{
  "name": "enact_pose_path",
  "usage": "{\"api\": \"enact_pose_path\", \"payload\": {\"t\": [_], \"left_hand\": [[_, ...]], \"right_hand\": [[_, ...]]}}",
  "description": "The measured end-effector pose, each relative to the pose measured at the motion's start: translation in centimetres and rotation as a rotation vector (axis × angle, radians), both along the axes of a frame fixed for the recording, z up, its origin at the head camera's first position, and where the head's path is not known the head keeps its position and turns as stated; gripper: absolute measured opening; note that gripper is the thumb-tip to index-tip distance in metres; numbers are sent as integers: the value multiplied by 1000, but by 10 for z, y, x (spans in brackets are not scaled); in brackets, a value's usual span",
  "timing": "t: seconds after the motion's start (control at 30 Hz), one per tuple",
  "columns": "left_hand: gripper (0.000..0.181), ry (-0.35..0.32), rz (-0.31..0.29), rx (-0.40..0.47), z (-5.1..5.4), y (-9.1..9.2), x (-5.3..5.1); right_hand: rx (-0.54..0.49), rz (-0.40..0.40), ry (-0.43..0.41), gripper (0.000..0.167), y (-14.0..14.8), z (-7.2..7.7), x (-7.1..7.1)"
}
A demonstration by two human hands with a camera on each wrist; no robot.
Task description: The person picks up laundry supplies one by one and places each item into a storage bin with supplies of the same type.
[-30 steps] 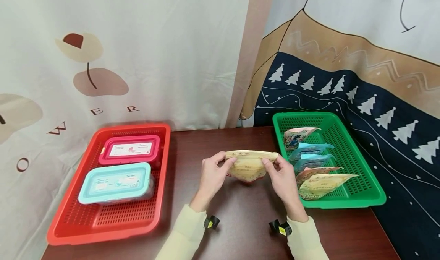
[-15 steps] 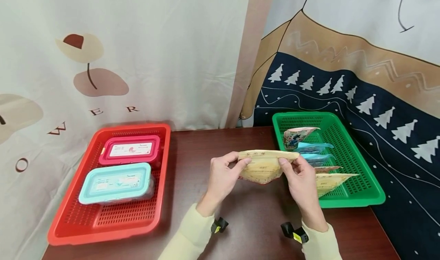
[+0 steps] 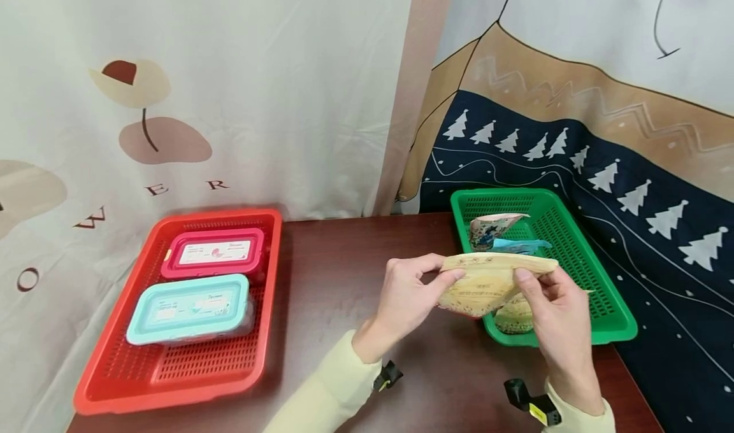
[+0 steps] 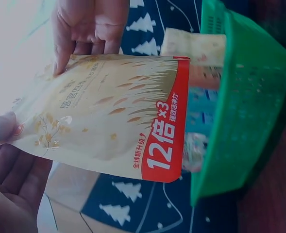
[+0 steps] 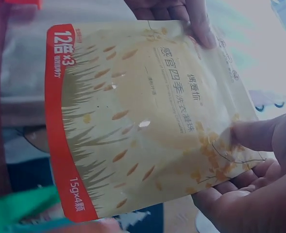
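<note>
A pale yellow laundry-pod pouch (image 3: 482, 283) with a red band along its bottom is stretched between both hands. My left hand (image 3: 410, 302) pinches its upper left corner. My right hand (image 3: 559, 318) pinches the upper right corner, thumb on the near face. The pouch hangs over the near left part of a green basket (image 3: 622, 325), its red band (image 4: 164, 141) facing the basket in the left wrist view. Inside stand a floral-print pouch (image 3: 490, 230), a blue pouch (image 3: 522, 246) and another yellow pouch (image 3: 515, 316), partly hidden by the held one.
On the left of the brown table (image 3: 338, 242) sits a red basket (image 3: 264, 350). It holds a pink-lidded box (image 3: 215, 253) and a box with a light blue lid (image 3: 189, 309). Printed curtains (image 3: 321, 102) hang behind the table.
Both hands have carried the yellow pouch to the right, from over the table to over the green basket's near left side. It now covers several of the pouches there. The head view has shifted slightly.
</note>
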State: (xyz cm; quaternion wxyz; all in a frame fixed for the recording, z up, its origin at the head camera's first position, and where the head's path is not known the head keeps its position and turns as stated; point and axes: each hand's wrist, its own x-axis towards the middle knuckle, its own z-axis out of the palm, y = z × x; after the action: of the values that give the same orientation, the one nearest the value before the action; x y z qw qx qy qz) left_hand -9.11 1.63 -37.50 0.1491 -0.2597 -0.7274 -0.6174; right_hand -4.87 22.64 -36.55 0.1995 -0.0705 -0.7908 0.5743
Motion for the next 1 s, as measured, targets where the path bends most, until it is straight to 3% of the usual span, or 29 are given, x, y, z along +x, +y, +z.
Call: {"api": "enact_pose_path", "payload": {"t": [0.2, 0.37, 0.53, 0.7, 0.83, 1.0], "left_hand": [[12, -8, -58, -12, 8, 19, 7], [12, -12, -66, -45, 7, 35, 14], [12, 24, -80, -100, 5, 49, 19], [12, 46, -99, -187, 2, 63, 22], [14, 18, -115, -243, 1, 73, 24], [19, 9, -131, -320, 0, 85, 23]], "right_hand": [[-82, -26, -5, 8, 24, 4, 6], [-122, 20, -3, 8, 47, 0, 9], [-137, 80, -9, 15, 70, -7, 13], [-280, 196, 85, 22, 89, -19, 13], [-382, 274, 176, 27, 101, -26, 13], [-389, 290, 232, 27, 114, -30, 15]]}}
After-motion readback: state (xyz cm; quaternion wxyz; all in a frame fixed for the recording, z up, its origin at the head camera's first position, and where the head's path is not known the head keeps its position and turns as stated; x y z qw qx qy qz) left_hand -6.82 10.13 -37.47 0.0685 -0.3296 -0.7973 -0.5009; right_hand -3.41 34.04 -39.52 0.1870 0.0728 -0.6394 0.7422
